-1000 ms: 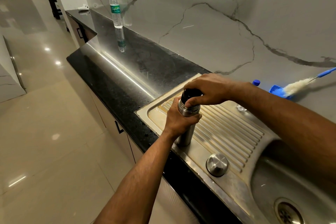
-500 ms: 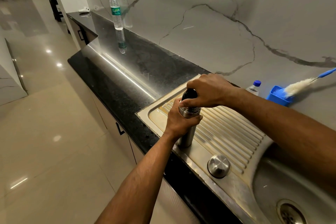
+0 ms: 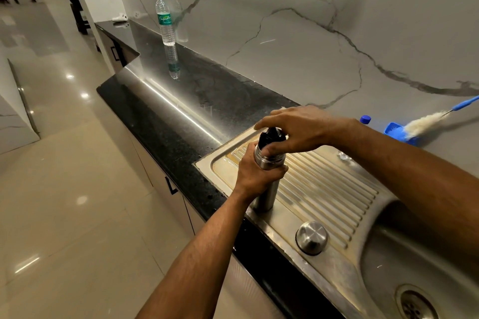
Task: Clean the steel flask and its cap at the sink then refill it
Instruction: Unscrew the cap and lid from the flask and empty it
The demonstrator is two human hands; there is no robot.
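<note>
The steel flask (image 3: 267, 190) stands upright on the ribbed steel drainboard (image 3: 326, 184), near its front left corner. My left hand (image 3: 255, 172) grips the flask around its upper body. My right hand (image 3: 295, 128) comes over the top and grips the black inner stopper (image 3: 270, 136) at the flask's mouth with thumb and fingers. The round steel cap (image 3: 311, 237) lies apart on the drainboard, close to the front edge and right of the flask.
The sink basin (image 3: 394, 272) with its drain (image 3: 416, 304) lies at the lower right. A blue brush holder (image 3: 396, 131), a white bottle brush (image 3: 425, 122) and a blue-capped bottle (image 3: 365, 119) stand at the back wall. A plastic water bottle (image 3: 165, 22) stands on the black counter (image 3: 181, 101).
My right hand has turned on the black stopper, its fingers now spread further over the top. The flask and my left hand stay in place.
</note>
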